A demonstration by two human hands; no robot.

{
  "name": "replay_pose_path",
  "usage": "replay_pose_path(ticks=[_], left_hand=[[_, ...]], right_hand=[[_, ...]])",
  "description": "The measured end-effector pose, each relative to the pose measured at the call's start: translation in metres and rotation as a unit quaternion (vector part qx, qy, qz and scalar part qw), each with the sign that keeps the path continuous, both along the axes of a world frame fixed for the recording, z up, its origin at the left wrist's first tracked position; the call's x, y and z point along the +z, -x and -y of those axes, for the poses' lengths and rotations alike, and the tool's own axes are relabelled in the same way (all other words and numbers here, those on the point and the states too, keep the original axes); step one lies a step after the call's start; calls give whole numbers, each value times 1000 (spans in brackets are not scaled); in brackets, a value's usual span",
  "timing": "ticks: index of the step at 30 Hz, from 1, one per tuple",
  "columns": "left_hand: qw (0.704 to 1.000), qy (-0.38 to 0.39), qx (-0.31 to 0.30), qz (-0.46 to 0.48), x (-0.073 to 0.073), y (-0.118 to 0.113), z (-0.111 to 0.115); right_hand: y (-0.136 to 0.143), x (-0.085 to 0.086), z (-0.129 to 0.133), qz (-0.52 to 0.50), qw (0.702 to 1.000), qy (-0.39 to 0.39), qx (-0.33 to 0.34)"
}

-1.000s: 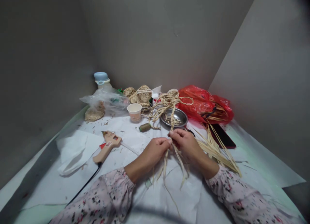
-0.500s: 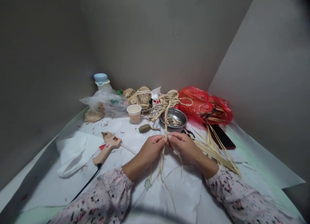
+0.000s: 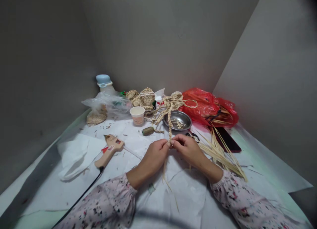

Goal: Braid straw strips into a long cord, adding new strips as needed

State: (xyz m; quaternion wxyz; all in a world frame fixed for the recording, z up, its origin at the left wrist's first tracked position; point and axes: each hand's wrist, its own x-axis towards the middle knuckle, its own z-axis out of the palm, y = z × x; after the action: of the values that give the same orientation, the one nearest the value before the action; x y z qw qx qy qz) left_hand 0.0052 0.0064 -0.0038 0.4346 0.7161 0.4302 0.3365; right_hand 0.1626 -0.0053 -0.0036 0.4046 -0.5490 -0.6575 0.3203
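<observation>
A braid of pale straw runs down from a bundle of braided cord and ends between my fingertips. My left hand pinches the lower end of the braid from the left, thumb on top. From the right, my right hand pinches the same spot, and the two hands touch or nearly touch. Loose straw strands hang below my hands toward me; part of them is hidden behind the fingers. Just beyond the hands stands a metal bowl with straw scraps in it.
A glue gun with its cord lies left, near white paper. Behind are a paper cup, a thread spool and a clear plastic bag. To the right are loose straw, scissors, a phone and a red bag.
My fingers have shifted slightly at the braid's end, with the right hand's fingers more curled. Fewer loose strands show below the hands. The things around have stayed put.
</observation>
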Motion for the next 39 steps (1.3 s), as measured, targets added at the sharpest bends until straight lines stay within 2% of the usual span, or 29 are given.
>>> replay_pose_path(ticks=[6,10,19,25,30,35,37,39], left_hand=[[982,-102,71,-140,8,1,8],[969,-136,100,-183,7,1,10],[972,-133,26,-190,6,-6,20],[955,-146,-6,-258,5,-7,24],[937,-174,-12,-303,1,-7,24],[938,-197,-27,-284,-2,-8,27],[950,-187,-24,-249,3,-7,28],[968,-168,7,-184,10,-4,27]], right_hand=[[3,-1,2,21,999,0,-35],[4,-1,2,3,999,-6,-48],[5,-5,1,-57,997,-5,-54],[8,-5,1,-123,990,27,-67],[11,-10,0,-215,972,84,-44],[11,-12,-1,-259,959,107,-46],[10,-9,-2,-269,956,109,-50],[8,-6,-1,-270,955,114,-53]])
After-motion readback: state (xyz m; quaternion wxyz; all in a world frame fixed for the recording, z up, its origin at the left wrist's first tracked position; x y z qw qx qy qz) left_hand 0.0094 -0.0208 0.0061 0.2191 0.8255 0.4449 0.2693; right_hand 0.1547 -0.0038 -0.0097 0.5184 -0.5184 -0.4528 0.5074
